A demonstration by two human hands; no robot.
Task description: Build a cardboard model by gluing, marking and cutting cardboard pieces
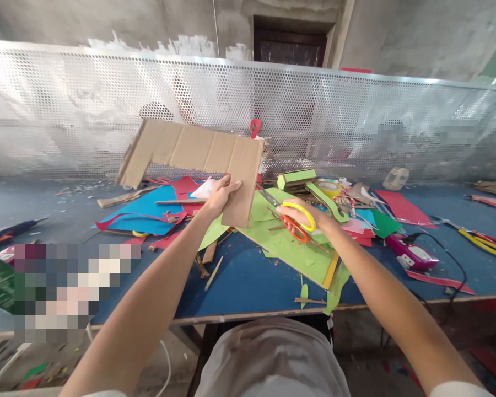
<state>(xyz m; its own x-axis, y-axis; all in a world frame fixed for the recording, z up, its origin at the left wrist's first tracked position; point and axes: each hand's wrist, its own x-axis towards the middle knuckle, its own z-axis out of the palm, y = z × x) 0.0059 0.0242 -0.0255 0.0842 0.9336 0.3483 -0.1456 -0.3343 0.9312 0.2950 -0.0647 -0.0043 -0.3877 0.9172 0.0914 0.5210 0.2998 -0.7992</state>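
No readable brand or lettering anywhere; a pixelated block covers the near-left table corner. Far left: a dark glue gun [12, 229] lies on bare blue table [248, 278], open room around it. Next, blue card sheet [143, 209] with red paper strips [177, 190] across it. Left hand [221, 194] is raised above the table, closed on the lower right part of an L-shaped corrugated cardboard piece [198, 157], thumb on the facing side, fingers behind; the cardboard is held up off the table, long arm running up-left, in front of the perforated metal screen [355, 118]. Right hand [303, 215] grips orange-and-yellow-handled scissors [293, 218], fingers through the loops, blades pointing up-left toward the cardboard's lower right edge; blade tips just beside it, contact cannot be told. Under the scissors: light green card sheet [287, 245], overhanging scraps at the near table edge. Behind: green foam blocks [300, 176], tape roll [329, 188]. Right: red sheet [403, 208], a pink-and-white glue gun [411, 253] with black cable running off the table edge, yellow strips [485, 242] at far right. Clear blue surface only near centre-front.
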